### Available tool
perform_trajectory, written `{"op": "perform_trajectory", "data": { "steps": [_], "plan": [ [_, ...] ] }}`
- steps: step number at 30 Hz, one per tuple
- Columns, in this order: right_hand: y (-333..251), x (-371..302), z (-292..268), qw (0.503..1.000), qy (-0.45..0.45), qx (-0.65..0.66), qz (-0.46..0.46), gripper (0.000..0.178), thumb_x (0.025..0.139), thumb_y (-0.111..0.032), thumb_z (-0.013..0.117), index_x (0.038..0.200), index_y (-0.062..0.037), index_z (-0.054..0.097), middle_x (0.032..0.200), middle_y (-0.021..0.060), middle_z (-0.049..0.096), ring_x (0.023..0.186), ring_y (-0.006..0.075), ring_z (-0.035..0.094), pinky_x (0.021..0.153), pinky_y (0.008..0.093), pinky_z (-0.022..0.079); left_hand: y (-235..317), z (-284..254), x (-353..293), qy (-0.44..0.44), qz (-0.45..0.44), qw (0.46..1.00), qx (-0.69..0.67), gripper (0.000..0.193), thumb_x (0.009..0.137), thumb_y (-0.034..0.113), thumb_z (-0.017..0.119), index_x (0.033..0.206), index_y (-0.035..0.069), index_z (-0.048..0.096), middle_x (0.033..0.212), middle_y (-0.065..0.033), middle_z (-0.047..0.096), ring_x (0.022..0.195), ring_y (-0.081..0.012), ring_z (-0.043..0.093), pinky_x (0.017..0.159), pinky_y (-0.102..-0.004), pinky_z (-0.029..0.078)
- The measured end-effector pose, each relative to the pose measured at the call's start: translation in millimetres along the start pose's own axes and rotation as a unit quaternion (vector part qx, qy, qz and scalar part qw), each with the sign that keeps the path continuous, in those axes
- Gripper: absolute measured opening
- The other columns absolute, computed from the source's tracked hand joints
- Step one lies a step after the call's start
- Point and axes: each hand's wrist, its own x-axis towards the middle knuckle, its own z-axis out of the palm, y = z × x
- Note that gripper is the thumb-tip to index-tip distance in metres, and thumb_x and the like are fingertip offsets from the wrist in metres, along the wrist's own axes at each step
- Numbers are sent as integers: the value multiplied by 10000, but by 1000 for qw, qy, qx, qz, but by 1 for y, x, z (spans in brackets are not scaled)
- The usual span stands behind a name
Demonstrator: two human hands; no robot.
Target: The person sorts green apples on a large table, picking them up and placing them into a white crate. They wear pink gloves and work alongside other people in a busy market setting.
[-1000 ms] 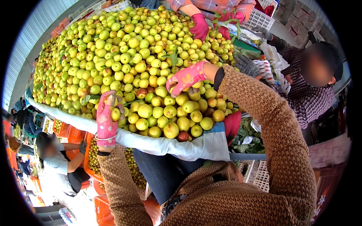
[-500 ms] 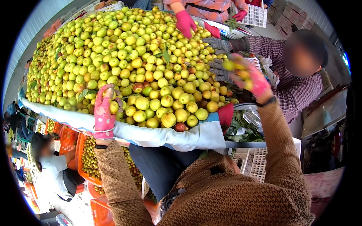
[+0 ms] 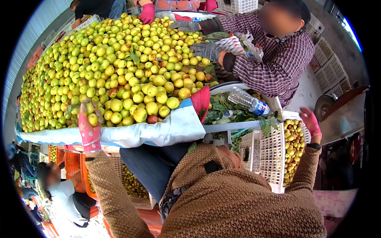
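The pile of green-yellow fruit [image 3: 119,71] lies on the table, edged by a pale cloth [image 3: 162,131], and more fruit [image 3: 293,146] fills a white crate [image 3: 274,152] at the right. Half a second ago the right hand [image 3: 310,123] carried several fruits past the pile's right edge; now it is beside the crate's far rim, arm bent outward, fingers curved. Whether it has let go of everything I cannot tell. The left hand [image 3: 90,133] remains upright at the pile's front edge, thumb and fingers around one fruit [image 3: 93,119], forearm reaching up from below. The co-worker's grey gloves [image 3: 206,50] still touch the pile; a plastic bottle [image 3: 249,101], partly covered earlier, now shows fully on the leaves [image 3: 222,113].
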Motion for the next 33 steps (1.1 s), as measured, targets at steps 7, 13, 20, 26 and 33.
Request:
{"op": "perform_trajectory", "data": {
  "steps": [7, 13, 20, 26, 33],
  "plan": [
    [-255, -7, 102, 893, -290, 288, -189, 280, 923, -179, 513, 1099, 28, 581, 1010, 134, 646, 872, 204, 653, 765, 298, 528, -3, -19, -62, -161, -92, 949, -256, 359, 969, 354, 486, 1186, 70, 457, 891, -40, 519, 564, -106, 447, 419, -220, 386],
    [-255, -17, 196, 855, -436, 119, -255, 227, 906, -177, 563, 1048, -8, 614, 933, 55, 649, 831, 117, 616, 670, 258, 510, -25, 220, -134, -73, -147, 983, -81, 409, 950, 314, 515, 1256, 43, 486, 974, -80, 576, 751, -143, 534, 581, -227, 434],
    [-257, -47, 204, 842, -478, 229, -104, 219, 945, -153, 518, 1109, -19, 576, 973, 42, 631, 835, 104, 584, 724, 250, 473, -72, 377, -262, -576, 128, 807, 32, 440, 885, 235, 582, 1259, 21, 497, 1200, -148, 562, 1123, -253, 532, 946, -338, 401],
    [-241, -15, 226, 868, -407, 217, -182, 191, 918, -125, 549, 1055, -8, 614, 950, 33, 639, 826, 83, 588, 718, 237, 475, -66, 247, -151, -541, 87, 821, 164, 269, 922, 217, 557, 1136, 61, 608, 1087, -114, 640, 1029, -250, 615, 881, -360, 479],
    [-362, -3, 291, 798, -405, 92, -437, 230, 896, -142, 562, 1078, -11, 613, 897, 68, 650, 765, 150, 605, 708, 279, 490, 7, 45, -61, -237, 227, 792, 515, 268, 888, 149, 590, 1126, 28, 612, 1084, -156, 634, 1064, -282, 591, 911, -361, 462]
  ]
}}
